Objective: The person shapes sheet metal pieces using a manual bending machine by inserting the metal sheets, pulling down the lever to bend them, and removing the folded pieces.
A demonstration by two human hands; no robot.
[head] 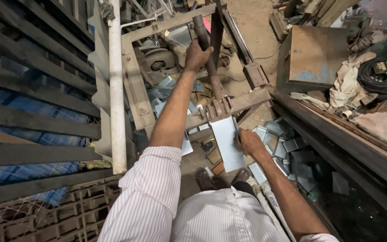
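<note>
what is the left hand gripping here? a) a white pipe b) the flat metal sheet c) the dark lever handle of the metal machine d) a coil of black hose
c: the left hand is wrapped around the dark lever handle rising from the machine's frame, while the right hand holds the edge of the flat metal sheet.

— Lever (pixel 206 49)? Dark rusty metal bar, steeply tilted, running from top centre of the frame down to the shear's pivot at centre.
— And the sheet (pixel 227 142)? Pale grey, flat, rectangular, just below centre, upper edge tucked into the blades, lower end hanging free.
</note>
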